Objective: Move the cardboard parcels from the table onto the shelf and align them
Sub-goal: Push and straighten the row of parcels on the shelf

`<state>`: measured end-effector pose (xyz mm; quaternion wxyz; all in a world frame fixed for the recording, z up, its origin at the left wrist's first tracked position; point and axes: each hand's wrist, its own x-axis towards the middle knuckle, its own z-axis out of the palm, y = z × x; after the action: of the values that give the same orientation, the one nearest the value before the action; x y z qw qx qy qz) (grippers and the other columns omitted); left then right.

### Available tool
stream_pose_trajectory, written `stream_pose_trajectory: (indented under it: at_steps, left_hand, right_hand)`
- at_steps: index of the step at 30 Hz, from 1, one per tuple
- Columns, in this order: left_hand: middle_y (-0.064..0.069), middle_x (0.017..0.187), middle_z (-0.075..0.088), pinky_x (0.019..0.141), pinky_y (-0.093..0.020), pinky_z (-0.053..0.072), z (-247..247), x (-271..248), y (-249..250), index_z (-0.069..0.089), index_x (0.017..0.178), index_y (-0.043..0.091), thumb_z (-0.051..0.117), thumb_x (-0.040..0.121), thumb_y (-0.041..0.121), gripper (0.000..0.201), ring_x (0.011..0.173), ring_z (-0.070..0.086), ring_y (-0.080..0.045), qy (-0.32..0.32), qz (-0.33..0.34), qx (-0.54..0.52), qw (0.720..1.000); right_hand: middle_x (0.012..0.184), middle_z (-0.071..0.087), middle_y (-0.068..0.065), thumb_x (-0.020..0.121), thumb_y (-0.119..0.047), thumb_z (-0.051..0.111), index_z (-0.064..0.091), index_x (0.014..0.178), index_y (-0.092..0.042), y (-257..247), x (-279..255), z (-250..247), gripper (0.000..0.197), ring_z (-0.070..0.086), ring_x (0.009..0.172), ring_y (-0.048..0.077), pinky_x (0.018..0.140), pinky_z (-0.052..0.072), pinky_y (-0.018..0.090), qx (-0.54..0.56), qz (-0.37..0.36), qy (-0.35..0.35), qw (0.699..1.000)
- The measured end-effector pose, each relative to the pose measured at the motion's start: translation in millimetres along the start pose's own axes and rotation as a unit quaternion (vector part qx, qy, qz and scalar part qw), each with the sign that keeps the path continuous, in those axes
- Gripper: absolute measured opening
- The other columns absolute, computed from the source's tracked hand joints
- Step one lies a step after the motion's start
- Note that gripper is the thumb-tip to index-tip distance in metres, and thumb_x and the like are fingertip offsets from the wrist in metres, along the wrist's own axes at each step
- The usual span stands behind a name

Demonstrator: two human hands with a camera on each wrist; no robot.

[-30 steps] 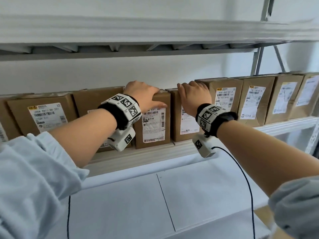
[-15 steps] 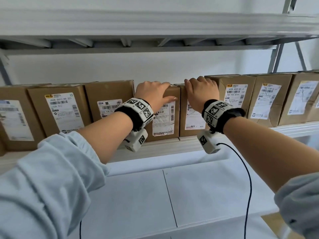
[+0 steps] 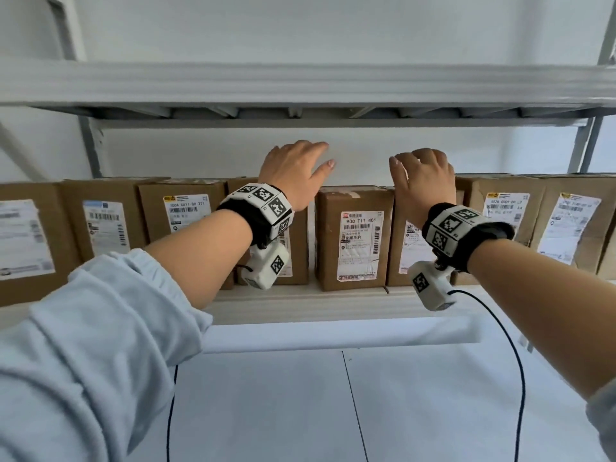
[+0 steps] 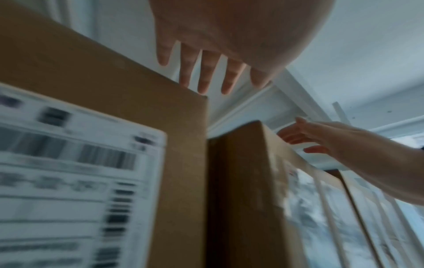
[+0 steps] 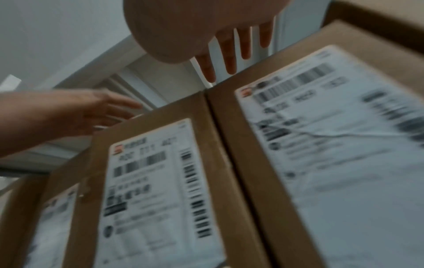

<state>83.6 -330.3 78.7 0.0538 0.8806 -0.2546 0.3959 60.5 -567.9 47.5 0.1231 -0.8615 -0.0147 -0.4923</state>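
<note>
Several brown cardboard parcels with white labels stand in a row on the shelf (image 3: 300,308). The parcel labelled 900 T11 401 (image 3: 353,238) is in the middle, with a narrow gap to its left neighbour (image 3: 298,255) and tight against its right neighbour (image 3: 405,255). My left hand (image 3: 300,168) hovers above the left neighbour's top, fingers straight and spread (image 4: 206,72). My right hand (image 3: 423,175) hovers over the right neighbour's top edge, fingers extended and holding nothing (image 5: 229,54). From the left wrist camera, the fingers lie just past that parcel's top edge (image 4: 160,101).
An upper shelf board (image 3: 300,85) runs close above the parcels, with metal uprights (image 3: 583,145) at the right. The white table (image 3: 416,411) lies below the shelf. A black cable (image 3: 520,378) hangs from my right wrist.
Both hands rested on the tops of two adjacent parcels before. Now they are lifted off and spread further apart, uncovering the middle parcel. The head view has tilted up and shifted left.
</note>
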Motion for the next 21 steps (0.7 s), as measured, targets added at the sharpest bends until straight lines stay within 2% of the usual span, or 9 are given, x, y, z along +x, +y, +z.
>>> stream_pose_trajectory:
  at_steps: [3,7,9,11,14,16,18,21]
  left_hand:
    - [-0.005,0.152,0.044,0.108,-0.044,0.038,0,-2,-32,0.042,0.147,0.026,0.025,0.100,0.063,0.063,0.135,0.045,-0.029,-0.075,-0.068,0.032,0.994]
    - [-0.004,0.156,0.039,0.106,-0.047,0.039,-1,-1,-50,0.031,0.152,0.034,0.009,0.074,0.093,0.100,0.138,0.042,-0.030,-0.185,-0.093,0.048,0.977]
    - [-0.004,0.156,0.039,0.105,-0.046,0.041,-4,2,-51,0.026,0.154,0.037,0.016,0.063,0.100,0.111,0.136,0.044,-0.032,-0.219,-0.084,0.076,0.969]
    - [-0.001,0.151,0.046,0.101,-0.042,0.045,-6,5,-52,0.032,0.151,0.038,0.032,0.057,0.102,0.114,0.129,0.050,-0.031,-0.245,-0.070,0.105,0.961]
    - [0.003,0.128,0.061,0.089,-0.036,0.047,-14,8,-55,0.053,0.136,0.036,0.048,0.054,0.098,0.104,0.110,0.056,-0.023,-0.236,-0.042,0.102,0.965]
    - [0.005,0.116,0.062,0.081,-0.032,0.044,-17,4,-59,0.057,0.133,0.038,0.053,0.057,0.094,0.095,0.100,0.053,-0.018,-0.226,-0.041,0.062,0.971]
    - [0.008,0.106,0.056,0.080,-0.031,0.041,-18,-4,-60,0.055,0.134,0.045,0.052,0.054,0.095,0.095,0.099,0.053,-0.017,-0.230,-0.043,0.029,0.972]
    - [0.006,0.113,0.053,0.084,-0.033,0.044,-21,-11,-57,0.048,0.137,0.052,0.045,0.051,0.100,0.098,0.108,0.056,-0.022,-0.227,-0.029,0.035,0.973]
  right_hand:
    - [0.131,0.058,0.010,0.103,-0.046,0.034,0.063,0.127,-0.018,-32,1,7,0.046,0.042,0.129,0.031,0.107,0.030,0.044,-0.008,-0.048,-0.032,0.998]
    - [0.130,0.061,0.005,0.102,-0.051,0.032,0.064,0.125,-0.023,-61,0,18,0.049,0.044,0.129,0.027,0.107,0.028,0.043,-0.028,-0.090,-0.098,0.991]
    - [0.125,0.063,0.006,0.102,-0.052,0.027,0.067,0.120,-0.024,-66,-4,23,0.052,0.048,0.124,0.028,0.104,0.032,0.043,-0.041,-0.093,-0.128,0.987]
    - [0.116,0.065,0.008,0.103,-0.051,0.023,0.068,0.115,-0.022,-68,-9,30,0.054,0.055,0.114,0.031,0.099,0.038,0.043,-0.042,-0.084,-0.154,0.984]
    - [0.112,0.063,0.010,0.104,-0.048,0.023,0.066,0.115,-0.020,-68,-11,31,0.052,0.058,0.106,0.033,0.095,0.041,0.043,-0.026,-0.070,-0.155,0.985]
    - [0.110,0.063,0.010,0.105,-0.048,0.022,0.066,0.114,-0.019,-68,-11,31,0.053,0.058,0.104,0.033,0.094,0.041,0.043,-0.029,-0.072,-0.155,0.985]
    - [0.110,0.062,0.010,0.105,-0.048,0.022,0.065,0.113,-0.019,-68,-12,32,0.053,0.058,0.105,0.033,0.094,0.041,0.043,-0.036,-0.074,-0.151,0.985]
    - [0.112,0.062,0.009,0.105,-0.048,0.021,0.065,0.115,-0.021,-69,-13,33,0.053,0.057,0.107,0.034,0.093,0.040,0.042,-0.042,-0.073,-0.147,0.986]
